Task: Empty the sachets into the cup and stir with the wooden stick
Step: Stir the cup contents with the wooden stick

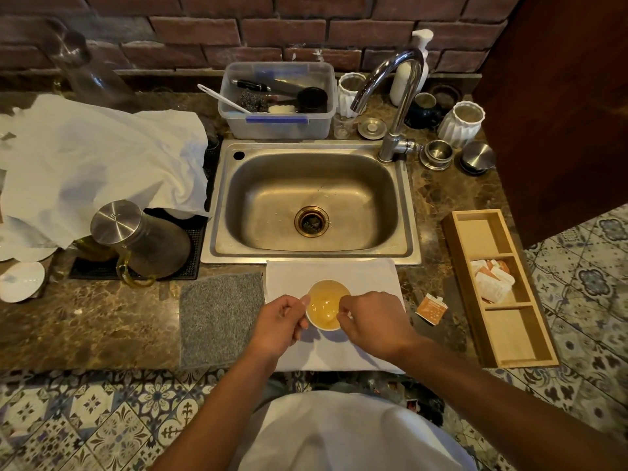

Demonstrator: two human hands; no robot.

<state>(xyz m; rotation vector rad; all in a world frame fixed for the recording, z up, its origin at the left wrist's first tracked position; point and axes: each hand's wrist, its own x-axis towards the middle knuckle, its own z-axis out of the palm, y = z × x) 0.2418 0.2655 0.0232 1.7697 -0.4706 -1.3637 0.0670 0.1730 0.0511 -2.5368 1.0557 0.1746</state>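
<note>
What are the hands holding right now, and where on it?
The left hand grips the small white cup of yellow liquid by its left side. The right hand has pinched fingers over the rim; what they hold cannot be told.

**Both hands meet at the middle**

The left hand has its fingers curled, thumb pointing toward the right grip. The right hand is bent at the wrist, fingertips pinched together just beside the left grip. Both bare forearms reach forward, converging.
</note>
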